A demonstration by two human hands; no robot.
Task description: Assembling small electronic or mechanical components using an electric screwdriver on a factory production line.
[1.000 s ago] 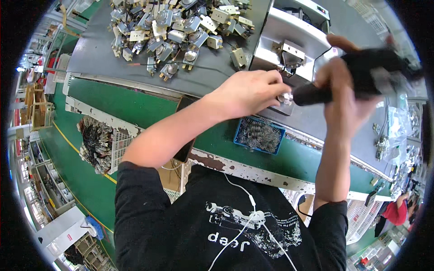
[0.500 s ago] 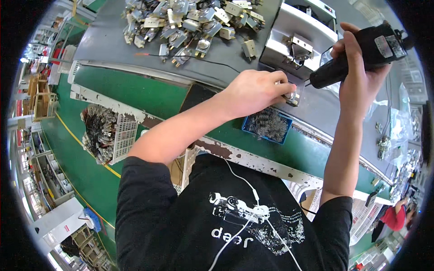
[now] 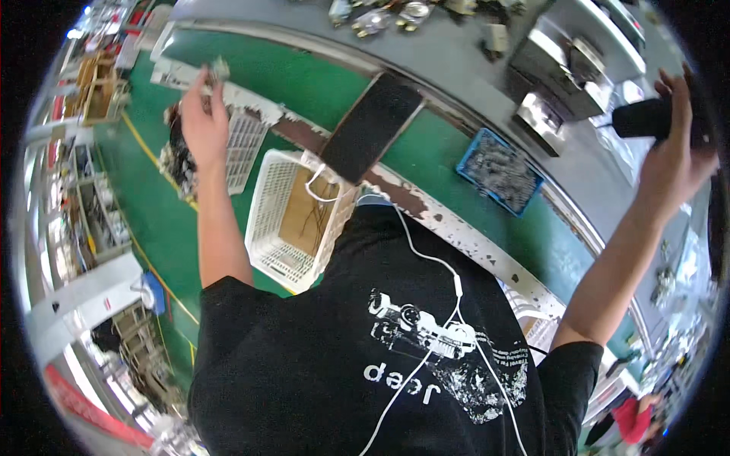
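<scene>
My left hand (image 3: 204,128) is raised at the far left, above the white crate with dark parts. Between its thumb and fingers is a small metal part (image 3: 220,71), smeared by motion. At the far right my right hand (image 3: 679,163) is wrapped round a black power screwdriver (image 3: 640,119), whose tip points left toward the bench. A metal fixture (image 3: 541,121) stands on the grey bench left of the tip. Nearer to me a blue tray (image 3: 502,173) holds many small springs. A flat dark phone-like slab (image 3: 372,125) lies at the bench's near edge, with a white cable by it.
A white basket (image 3: 262,205) with cardboard and thin wires stands left of my body. Beyond it is a white crate (image 3: 245,148) beside a heap of dark parts. Several metal parts (image 3: 372,23) lie at the bench's far side. Someone in red (image 3: 633,419) is at lower right.
My left hand has swung from the bench front to the far left, carrying the small metal part. My right hand has moved right with the screwdriver. The whole view has shifted.
</scene>
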